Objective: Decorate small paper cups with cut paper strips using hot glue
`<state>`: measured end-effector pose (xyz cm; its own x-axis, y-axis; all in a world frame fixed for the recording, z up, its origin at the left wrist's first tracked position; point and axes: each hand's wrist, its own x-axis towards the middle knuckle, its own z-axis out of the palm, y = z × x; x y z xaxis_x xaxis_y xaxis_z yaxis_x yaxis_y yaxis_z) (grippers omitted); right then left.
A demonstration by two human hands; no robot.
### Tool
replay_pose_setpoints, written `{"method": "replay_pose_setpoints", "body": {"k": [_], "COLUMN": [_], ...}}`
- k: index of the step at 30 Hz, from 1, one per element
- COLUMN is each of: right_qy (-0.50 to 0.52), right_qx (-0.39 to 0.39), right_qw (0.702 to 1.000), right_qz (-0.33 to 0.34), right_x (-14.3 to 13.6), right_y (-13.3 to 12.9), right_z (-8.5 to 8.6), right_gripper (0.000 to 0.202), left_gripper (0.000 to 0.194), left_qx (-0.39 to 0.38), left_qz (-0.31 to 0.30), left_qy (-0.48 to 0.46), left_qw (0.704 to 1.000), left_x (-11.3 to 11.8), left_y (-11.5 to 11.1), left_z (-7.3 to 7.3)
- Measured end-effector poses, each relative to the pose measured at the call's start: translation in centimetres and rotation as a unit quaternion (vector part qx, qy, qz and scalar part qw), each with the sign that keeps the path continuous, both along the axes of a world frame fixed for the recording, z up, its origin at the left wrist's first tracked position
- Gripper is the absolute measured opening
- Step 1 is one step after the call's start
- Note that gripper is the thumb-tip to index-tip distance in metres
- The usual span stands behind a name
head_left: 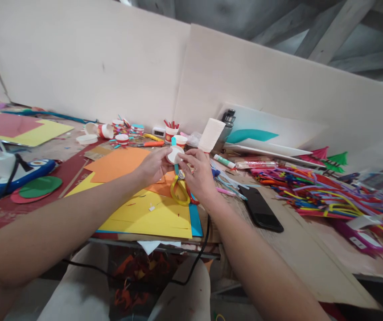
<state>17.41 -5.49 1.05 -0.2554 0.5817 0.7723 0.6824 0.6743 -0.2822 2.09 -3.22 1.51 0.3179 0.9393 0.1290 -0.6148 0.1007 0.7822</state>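
Both hands meet near the middle of the table around a small white paper disc (pixel 175 154) with blue strips at its top and bottom. My left hand (pixel 156 167) has its fingers closed on the disc's left edge. From the right, my right hand (pixel 198 171) pinches the disc's right side. Just below them lie scissors (pixel 179 194) with yellow and red handles, partly covered by my right hand. Under the hands are orange paper (pixel 121 162) and yellow paper (pixel 144 214), with blue paper (pixel 195 220) showing at the edge.
Behind the hands stand a stack of white paper cups (pixel 212 135) and a cup of red sticks (pixel 171 130). A black phone (pixel 261 208) and many pipe cleaners (pixel 315 187) lie at right. A blue toy boat (pixel 27 176) sits at left, beside a green disc (pixel 40 187).
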Motion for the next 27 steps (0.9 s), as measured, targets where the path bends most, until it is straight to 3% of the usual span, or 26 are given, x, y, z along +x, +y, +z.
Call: {"method": "replay_pose_setpoints", "body": {"k": [17, 23, 27], "right_qy": [0.035, 0.029, 0.056], "right_qx": [-0.005, -0.01, -0.005], "right_qw": [0.999, 0.999, 0.998], "right_qz": [-0.022, -0.017, -0.012], "right_x": [-0.13, -0.18, -0.29], "right_y": [-0.22, -0.4, -0.96], "right_z": [-0.31, -0.24, 0.28], "right_gripper": [0.019, 0.016, 0.02], "left_gripper": [0.02, 0.016, 0.018], "left_qx": [0.061, 0.064, 0.114], "left_qz": [-0.017, 0.007, 0.025], "left_qy": [0.021, 0.06, 0.109], "left_qw": [0.998, 0.996, 0.987], "left_x": [-0.03, 0.06, 0.13], "left_y": [0.01, -0.32, -0.37], "left_z": [-0.4, -0.1, -0.19]}}
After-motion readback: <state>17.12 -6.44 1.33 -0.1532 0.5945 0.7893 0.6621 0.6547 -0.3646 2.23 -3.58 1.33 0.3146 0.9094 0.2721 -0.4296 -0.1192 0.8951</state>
